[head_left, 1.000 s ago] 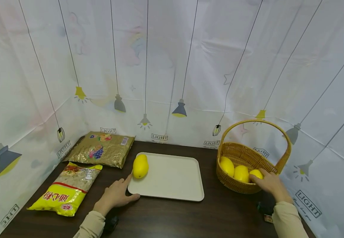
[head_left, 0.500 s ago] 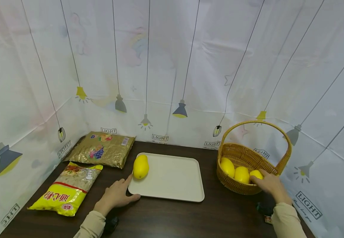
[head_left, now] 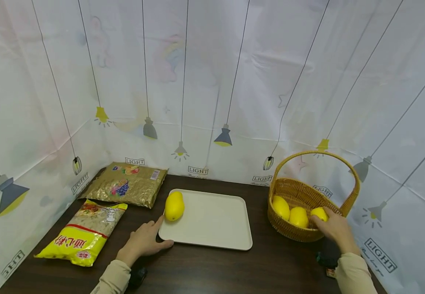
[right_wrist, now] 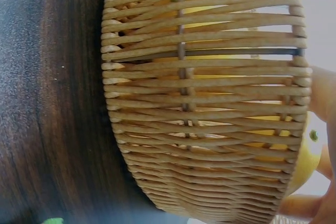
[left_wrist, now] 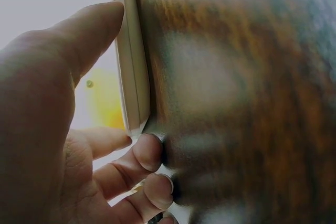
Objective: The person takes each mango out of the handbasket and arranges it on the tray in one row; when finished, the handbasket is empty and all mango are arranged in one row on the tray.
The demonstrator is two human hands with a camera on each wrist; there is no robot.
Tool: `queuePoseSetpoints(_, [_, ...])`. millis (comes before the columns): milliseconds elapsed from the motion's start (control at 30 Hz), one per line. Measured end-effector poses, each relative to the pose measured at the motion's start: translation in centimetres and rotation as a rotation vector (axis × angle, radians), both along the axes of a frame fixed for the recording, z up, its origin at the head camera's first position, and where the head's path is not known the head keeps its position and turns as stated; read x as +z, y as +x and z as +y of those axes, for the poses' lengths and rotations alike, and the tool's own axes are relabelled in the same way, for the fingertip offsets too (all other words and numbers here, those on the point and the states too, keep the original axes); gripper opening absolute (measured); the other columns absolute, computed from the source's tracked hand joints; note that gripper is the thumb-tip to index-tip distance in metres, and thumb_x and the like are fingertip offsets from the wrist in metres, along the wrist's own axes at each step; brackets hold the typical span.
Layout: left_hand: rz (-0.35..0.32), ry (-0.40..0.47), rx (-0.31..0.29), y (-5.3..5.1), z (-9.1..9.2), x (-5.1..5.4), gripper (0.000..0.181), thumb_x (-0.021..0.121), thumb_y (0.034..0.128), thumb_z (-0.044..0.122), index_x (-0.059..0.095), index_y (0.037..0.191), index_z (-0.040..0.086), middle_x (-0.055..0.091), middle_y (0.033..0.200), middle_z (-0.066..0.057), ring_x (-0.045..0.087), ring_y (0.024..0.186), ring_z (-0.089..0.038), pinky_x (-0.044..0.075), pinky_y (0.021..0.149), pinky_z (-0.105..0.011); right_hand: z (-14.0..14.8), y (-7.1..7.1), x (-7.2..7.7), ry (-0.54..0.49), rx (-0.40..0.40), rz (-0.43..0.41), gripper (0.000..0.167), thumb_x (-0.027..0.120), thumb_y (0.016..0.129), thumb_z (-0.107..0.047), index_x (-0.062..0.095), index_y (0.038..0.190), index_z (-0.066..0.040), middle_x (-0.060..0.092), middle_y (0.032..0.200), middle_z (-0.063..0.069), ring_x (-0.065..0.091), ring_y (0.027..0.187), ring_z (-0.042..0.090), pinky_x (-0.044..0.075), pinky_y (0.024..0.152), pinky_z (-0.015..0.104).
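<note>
In the head view, my right hand (head_left: 335, 228) reaches over the near right rim of a wicker basket (head_left: 295, 234). Its thumb and fingers grip a yellow lemon (head_left: 319, 213) at the rim. Two more lemons, a left one (head_left: 280, 207) and a middle one (head_left: 298, 217), lie inside the basket. The right wrist view shows the woven side (right_wrist: 205, 114) close up, with the held lemon (right_wrist: 307, 163) partly behind it. My left hand (head_left: 143, 240) touches the near left corner of a cream tray (head_left: 212, 218), thumb along its front edge. Another lemon (head_left: 174, 206) lies on the tray's left side.
A gold foil bag (head_left: 124, 183) lies at the back left. In front of it is a yellow and clear pasta bag (head_left: 84, 232). A small dark object (head_left: 328, 251) sits by the right wrist. Printed sheeting (head_left: 212, 81) hangs behind the dark table (head_left: 212, 271).
The right hand has shifted slightly right and up with the lemon, which has come a little away from the middle one. The left hand and tray have not moved.
</note>
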State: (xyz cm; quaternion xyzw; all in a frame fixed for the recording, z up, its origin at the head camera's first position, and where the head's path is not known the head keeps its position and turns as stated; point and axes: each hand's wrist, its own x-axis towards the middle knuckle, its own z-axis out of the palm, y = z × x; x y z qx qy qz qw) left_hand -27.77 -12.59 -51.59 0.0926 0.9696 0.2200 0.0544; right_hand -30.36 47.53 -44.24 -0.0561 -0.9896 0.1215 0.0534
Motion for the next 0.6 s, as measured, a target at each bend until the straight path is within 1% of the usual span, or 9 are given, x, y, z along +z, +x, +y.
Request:
queuePoseSetpoints(100, [-0.002, 0.004, 0.001, 0.1, 0.0, 0.1, 0.104, 0.069, 0.0798, 0.071, 0.029, 0.16, 0.019, 0.06, 0.134, -0.02, 0.058, 0.121, -0.043, 0.043, 0.088, -0.075, 0.0, 0.2, 0.4, -0.013, -0.006, 0.018, 0.08, 0.046, 0.1, -0.049, 0.033, 0.148, 0.014, 0.053, 0.122, 0.045, 0.055, 0.081, 0.037, 0.038, 0.061, 0.036])
queuePoseSetpoints(133, [-0.003, 0.004, 0.0, 0.1, 0.0, 0.1, 0.104, 0.069, 0.0799, 0.071, 0.028, 0.161, 0.019, 0.06, 0.134, -0.02, 0.059, 0.121, -0.043, 0.043, 0.089, -0.075, 0.0, 0.3, 0.5, -0.015, -0.008, 0.027, 0.08, 0.046, 0.1, -0.049, 0.033, 0.148, 0.014, 0.055, 0.119, 0.044, 0.055, 0.08, 0.036, 0.038, 0.061, 0.035])
queuePoseSetpoints(200, [-0.005, 0.008, -0.001, 0.1, 0.0, 0.2, 0.104, 0.069, 0.08, 0.071, 0.027, 0.161, 0.02, 0.06, 0.134, -0.02, 0.059, 0.121, -0.043, 0.042, 0.089, -0.076, -0.1, 0.6, 0.6, -0.027, -0.014, 0.039, 0.081, 0.046, 0.101, -0.05, 0.032, 0.149, 0.014, 0.057, 0.106, 0.04, 0.052, 0.074, 0.031, 0.035, 0.058, 0.033])
queuePoseSetpoints(300, [-0.004, 0.013, -0.004, 0.1, 0.0, 0.4, 0.104, 0.069, 0.0802, 0.07, 0.026, 0.161, 0.02, 0.06, 0.134, -0.02, 0.059, 0.121, -0.044, 0.041, 0.089, -0.077, -0.1, 1.1, 0.8, -0.039, -0.02, 0.064, 0.081, 0.045, 0.101, -0.05, 0.032, 0.15, 0.012, 0.056, 0.09, 0.028, 0.046, 0.067, 0.026, 0.032, 0.055, 0.032])
queuePoseSetpoints(367, [-0.007, 0.013, -0.005, 0.1, 0.0, 0.4, 0.104, 0.069, 0.0803, 0.07, 0.026, 0.161, 0.02, 0.06, 0.133, -0.021, 0.059, 0.121, -0.044, 0.041, 0.09, -0.078, -0.2, 1.4, 0.9, -0.033, -0.02, 0.087, 0.079, 0.046, 0.101, -0.05, 0.034, 0.15, 0.01, 0.054, 0.084, 0.022, 0.044, 0.065, 0.024, 0.031, 0.054, 0.032])
queuePoseSetpoints(467, [-0.01, 0.007, -0.006, 0.1, 0.0, 0.4, 0.105, 0.069, 0.0803, 0.07, 0.026, 0.161, 0.02, 0.06, 0.133, -0.021, 0.059, 0.12, -0.044, 0.041, 0.089, -0.078, -0.3, 1.8, 1.2, -0.032, -0.023, 0.121, 0.077, 0.046, 0.1, -0.05, 0.037, 0.149, 0.008, 0.054, 0.084, 0.021, 0.044, 0.065, 0.024, 0.03, 0.054, 0.032])
queuePoseSetpoints(600, [-0.015, 0.001, -0.005, 0.1, 0.1, 0.2, 0.105, 0.068, 0.08, 0.071, 0.028, 0.161, 0.018, 0.06, 0.134, -0.021, 0.058, 0.121, -0.044, 0.041, 0.089, -0.078, -0.4, 2.3, 1.4, -0.033, -0.03, 0.153, 0.078, 0.048, 0.1, -0.051, 0.038, 0.149, 0.008, 0.057, 0.097, 0.031, 0.046, 0.07, 0.027, 0.029, 0.055, 0.032])
